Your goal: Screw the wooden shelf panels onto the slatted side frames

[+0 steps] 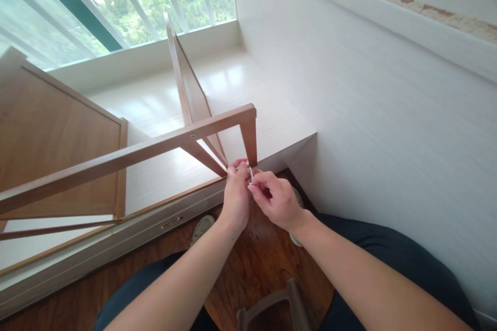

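A brown wooden frame (155,152) with a long rail and short legs stands tilted in front of me. My right hand (277,197) pinches a thin pale rod (251,175), which looks like a hex key, between thumb and fingers. Beside it, my left hand (236,191) has its fingers curled together close to the lower end of the frame's end leg (249,142). What lies between the left fingers is hidden. A round screw head (193,136) shows in the rail.
Behind the frame is a pale window platform (155,114) with drawers (171,222) below. Wooden panels (62,129) stand at the left, another (192,83) upright in the middle. A white wall panel (373,103) rises at right. Below are dark floorboards (256,258) and a stool (267,300).
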`<state>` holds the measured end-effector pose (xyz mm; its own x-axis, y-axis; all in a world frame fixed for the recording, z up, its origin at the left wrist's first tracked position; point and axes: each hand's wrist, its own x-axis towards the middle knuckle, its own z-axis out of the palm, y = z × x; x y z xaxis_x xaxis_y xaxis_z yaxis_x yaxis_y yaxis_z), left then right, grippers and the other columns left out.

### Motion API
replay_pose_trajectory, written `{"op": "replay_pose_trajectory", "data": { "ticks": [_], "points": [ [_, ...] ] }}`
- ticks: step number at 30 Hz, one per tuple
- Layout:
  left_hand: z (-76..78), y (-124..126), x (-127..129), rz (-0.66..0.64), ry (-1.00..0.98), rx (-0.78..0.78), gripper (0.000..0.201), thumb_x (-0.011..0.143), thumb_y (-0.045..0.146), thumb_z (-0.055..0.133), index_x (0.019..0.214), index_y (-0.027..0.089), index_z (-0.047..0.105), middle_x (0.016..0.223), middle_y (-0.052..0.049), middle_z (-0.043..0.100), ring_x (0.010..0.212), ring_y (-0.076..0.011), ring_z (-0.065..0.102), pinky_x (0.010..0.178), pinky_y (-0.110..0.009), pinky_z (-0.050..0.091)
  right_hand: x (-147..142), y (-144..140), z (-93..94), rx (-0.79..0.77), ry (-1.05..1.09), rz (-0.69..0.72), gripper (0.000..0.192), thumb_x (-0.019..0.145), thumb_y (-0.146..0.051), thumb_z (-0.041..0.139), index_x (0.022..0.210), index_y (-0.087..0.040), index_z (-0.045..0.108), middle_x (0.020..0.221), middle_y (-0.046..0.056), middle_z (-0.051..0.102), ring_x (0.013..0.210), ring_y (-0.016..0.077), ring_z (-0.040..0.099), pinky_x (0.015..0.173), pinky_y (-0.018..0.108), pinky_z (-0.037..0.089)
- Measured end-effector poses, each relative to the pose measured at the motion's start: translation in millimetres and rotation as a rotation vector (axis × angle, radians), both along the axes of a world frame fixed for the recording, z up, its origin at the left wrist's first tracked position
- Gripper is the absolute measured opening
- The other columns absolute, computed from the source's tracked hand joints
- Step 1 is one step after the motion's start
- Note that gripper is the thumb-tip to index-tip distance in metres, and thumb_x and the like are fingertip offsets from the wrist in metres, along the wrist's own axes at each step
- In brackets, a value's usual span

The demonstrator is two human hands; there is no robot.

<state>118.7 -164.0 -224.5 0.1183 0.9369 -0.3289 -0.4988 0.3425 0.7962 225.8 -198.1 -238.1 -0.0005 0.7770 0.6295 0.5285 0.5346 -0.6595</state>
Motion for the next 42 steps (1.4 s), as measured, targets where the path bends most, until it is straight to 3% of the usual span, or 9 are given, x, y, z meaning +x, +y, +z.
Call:
{"op": "replay_pose_trajectory", "data": {
  "ticks": [5,11,17,26,35,39,42],
  "points": [
    [4.5,-5.7,-13.2,-0.054,0.077,-0.023,0.034,0.079,0.039,0.079,0.103,0.021,0.063,0.07,0.004,0.061,0.063,-0.0108,0.058,0.063,-0.021,0.047,-0.9,0.7,0.0,0.001,-0.019,-0.008,0.008,0.101,-0.027,0.053,0.097,-0.021,0.056,0.072,0.0,0.069,0.055,0.0115,0.062,0.055,0.022,0.046],
    [14.5,-1.0,-24.5,-0.085,0.084,-0.089,0.028,0.074,0.039,0.081,0.082,0.014,0.072,0.075,-0.002,0.067,0.067,-0.0123,0.06,0.061,-0.022,0.049,-5.8,1.9,-4.0,0.01,-0.064,0.004,0.012,0.102,-0.028,0.051,0.094,-0.021,0.056,0.07,0.0,0.069,0.055,0.013,0.062,0.058,0.024,0.046],
    [13.2,-3.5,-26.9,-0.122,0.038,-0.16,0.032,0.068,0.039,0.088,0.085,0.015,0.076,0.075,-0.001,0.068,0.067,-0.0118,0.061,0.063,-0.022,0.051,-7.8,1.0,-5.7,0.04,-0.096,0.034,0.018,0.104,-0.031,0.048,0.091,-0.021,0.056,0.07,0.0,0.068,0.056,0.0138,0.062,0.058,0.025,0.045],
    [14.8,-8.5,-29.6,-0.052,-0.033,-0.229,0.033,0.065,0.036,0.09,0.084,0.014,0.075,0.073,-0.002,0.071,0.064,-0.0124,0.064,0.062,-0.022,0.051,-10.1,1.7,-5.9,0.019,-0.098,0.065,0.018,0.104,-0.032,0.049,0.093,-0.021,0.057,0.07,0.0,0.068,0.057,0.0141,0.062,0.06,0.025,0.046],
    [7.5,-29.8,-47.0,0.019,-0.051,-0.311,0.03,0.066,0.033,0.09,0.082,0.014,0.073,0.077,0.0,0.07,0.068,-0.0102,0.063,0.063,-0.02,0.051,-25.5,-7.7,-15.0,-0.005,-0.18,0.149,0.02,0.104,-0.032,0.052,0.087,-0.021,0.058,0.071,-0.001,0.068,0.061,0.014,0.063,0.062,0.026,0.043],
    [2.2,-28.3,-53.5,0.055,-0.043,-0.299,0.033,0.066,0.035,0.09,0.085,0.014,0.073,0.073,0.002,0.068,0.062,-0.0088,0.06,0.059,-0.02,0.048,-30.2,-7.9,-18.5,-0.053,-0.207,0.146,0.019,0.103,-0.029,0.053,0.088,-0.02,0.061,0.074,0.0,0.071,0.065,0.0136,0.066,0.066,0.025,0.044],
    [-3.0,-25.1,-55.4,0.012,-0.031,-0.332,0.033,0.068,0.036,0.089,0.086,0.015,0.071,0.07,0.002,0.067,0.06,-0.0093,0.059,0.057,-0.021,0.046,-31.6,-7.0,-22.0,-0.098,-0.235,0.119,0.02,0.102,-0.028,0.052,0.088,-0.02,0.063,0.075,0.0,0.072,0.067,0.0136,0.067,0.067,0.025,0.043]
  ]
}}
